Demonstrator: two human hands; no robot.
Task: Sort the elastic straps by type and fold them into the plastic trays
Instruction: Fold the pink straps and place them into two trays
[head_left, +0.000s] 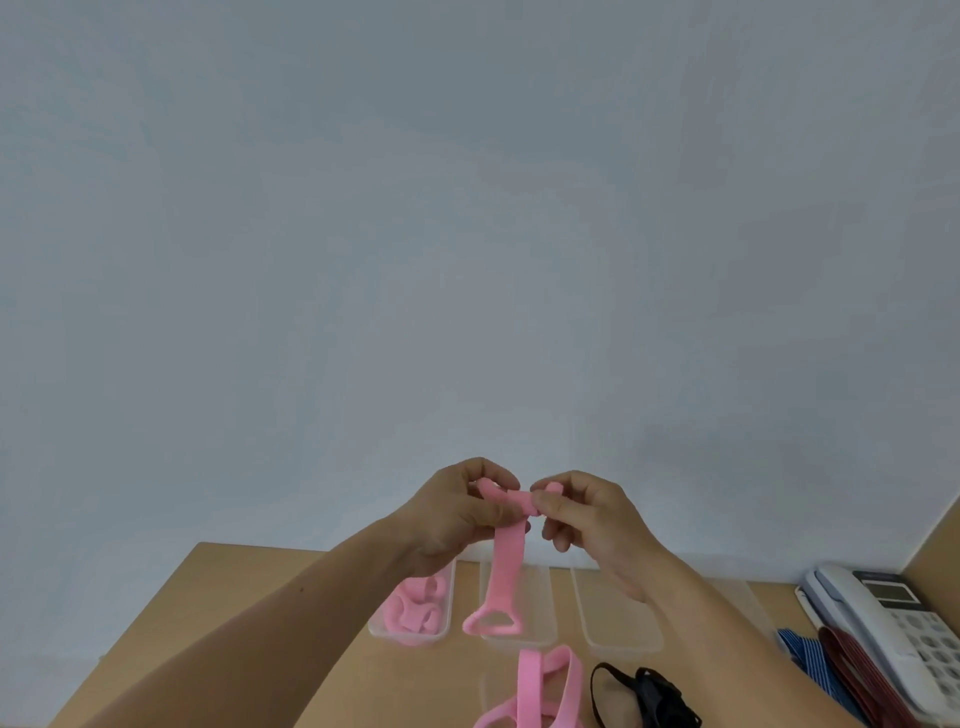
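Observation:
Both my hands are raised above the desk and hold one pink elastic strap (505, 558). My left hand (462, 512) pinches its upper end, and my right hand (587, 519) pinches the folded top beside it. The strap hangs down and ends in a pink triangular ring over the second clear tray (540, 631). The leftmost clear tray (382, 631) holds folded pink straps (415, 608). A third clear tray (618, 636) stands to the right with nothing in it. More pink straps (540, 686) and a black strap (644, 693) lie near the front edge.
A blue striped strap (805, 657) and a dark red strap (852, 670) lie at the right, beside a white desk telephone (893, 623). The wooden desk (249, 597) meets a plain pale wall behind the trays.

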